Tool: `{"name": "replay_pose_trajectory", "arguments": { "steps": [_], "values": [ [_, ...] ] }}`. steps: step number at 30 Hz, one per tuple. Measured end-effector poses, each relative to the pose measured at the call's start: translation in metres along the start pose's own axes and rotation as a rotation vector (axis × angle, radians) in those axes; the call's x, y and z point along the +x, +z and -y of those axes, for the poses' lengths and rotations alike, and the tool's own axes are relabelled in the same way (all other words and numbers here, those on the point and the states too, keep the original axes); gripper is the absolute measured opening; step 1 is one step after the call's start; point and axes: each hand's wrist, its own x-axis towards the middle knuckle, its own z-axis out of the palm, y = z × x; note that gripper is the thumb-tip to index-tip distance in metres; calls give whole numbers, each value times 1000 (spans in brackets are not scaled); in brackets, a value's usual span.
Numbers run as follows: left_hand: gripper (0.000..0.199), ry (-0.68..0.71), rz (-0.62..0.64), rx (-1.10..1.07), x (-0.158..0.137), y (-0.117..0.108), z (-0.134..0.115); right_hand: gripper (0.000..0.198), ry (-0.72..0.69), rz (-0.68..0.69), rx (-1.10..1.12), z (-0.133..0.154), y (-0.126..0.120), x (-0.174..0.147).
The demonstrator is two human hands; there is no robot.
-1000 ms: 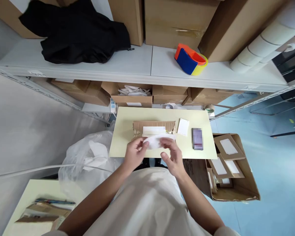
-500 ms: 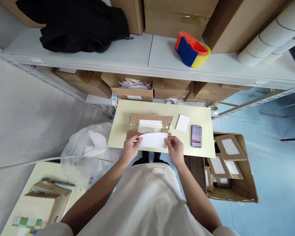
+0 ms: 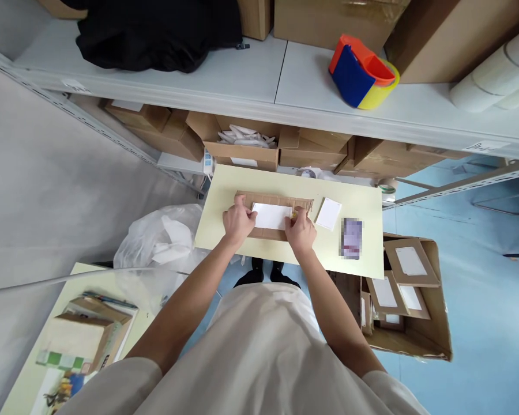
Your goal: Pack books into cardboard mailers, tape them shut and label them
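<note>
A white label [image 3: 271, 216] lies over the top of a small brown cardboard package [image 3: 266, 234] on the pale yellow table. My left hand [image 3: 237, 222] closes on the label's left end, its fingers bent over the package's far left part. At the other end, my right hand [image 3: 301, 231] pinches the label's right edge, with the knuckles over the package. Whether the label is stuck down cannot be told. To the right of my right hand rests a stack of white labels [image 3: 328, 214], and beyond it a pixelated purple rectangular object [image 3: 352, 238].
An open carton [image 3: 441, 311] of labelled flat packages stands right of the table [image 3: 363, 199]. A clear plastic bag [image 3: 132, 236] of white scraps is at the left. Overhead runs a shelf [image 3: 303, 75] bearing a tape dispenser [image 3: 361, 75], with boxes below.
Both hands have moved forward, bringing the white label from the package's near edge onto its top. The view has shifted slightly.
</note>
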Motion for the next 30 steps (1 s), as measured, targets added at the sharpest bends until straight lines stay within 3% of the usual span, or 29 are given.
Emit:
{"name": "replay_pose_trajectory", "arguments": {
  "steps": [3, 5, 7, 9, 12, 17, 19, 23, 27, 30],
  "values": [
    [58, 19, -122, 73, -2, 0, 5, 30, -87, -54, -90, -4, 1, -1],
    [51, 111, -157, 101, -2, 0, 10, 33, -144, -94, -131, -6, -1, -4],
    [46, 346, -60, 138, -3, 0, 14, 39, -262, -98, -162, -5, -2, -8],
    [49, 612, 113, 212, -5, 2, 15, 48, -449, -26, -201, -4, 0, -12],
    [59, 744, 269, 350, -8, 7, 20, 62, -608, 118, -304, -7, 4, -17],
    [65, 670, 248, 414, -12, 7, 37, 76, -431, 95, -444, -21, 1, -26],
    [68, 625, 217, 390, -14, 4, 42, 79, -446, 108, -451, -20, -2, -32],
    [79, 364, 129, 273, -13, -4, 50, 72, -455, 166, -401, -15, -5, -43],
    [93, -20, 219, -67, 1, -8, 65, 78, -65, 90, -183, -19, -13, -38],
    [79, -58, 353, -286, 11, -5, 74, 84, 174, 152, 81, -26, -18, -25]
  ]
}}
